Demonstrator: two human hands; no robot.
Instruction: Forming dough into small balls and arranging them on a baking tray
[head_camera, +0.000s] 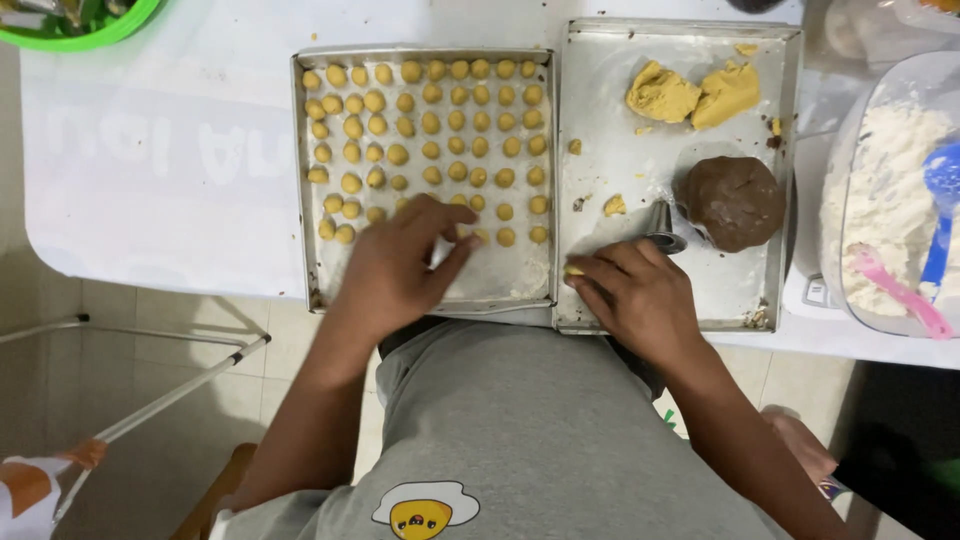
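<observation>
While you lean over the bench (160, 180), your left hand (395, 265) lies on the left tray (305, 180), fingers (455, 250) spread flat and apart over the lowest row of dough balls (430, 125) — gripping nothing that shows.

Your right hand (635, 295) rests on the near edge of the right tray (785, 170), fingers bent together around a small yellow ball (573, 270) at its tips; whether they pinch it or only touch it, you cannot tell.

Left tray: rows of small yellow balls, filling the far part and thinning toward you; the near strip is bare and floured.

Right tray: two yellow dough lumps (690, 93) at the far side, a brown dough mound (735, 203) at the right, a metal cone (663, 225) just beside the mound and touching your right knuckles, scattered crumbs.

Right of the trays: a clear tub of flour (880, 200) holding a pink scoop (900, 290) and a blue scoop (945, 200).

Far left corner — a green bowl (85, 25), cut off by the frame.
</observation>
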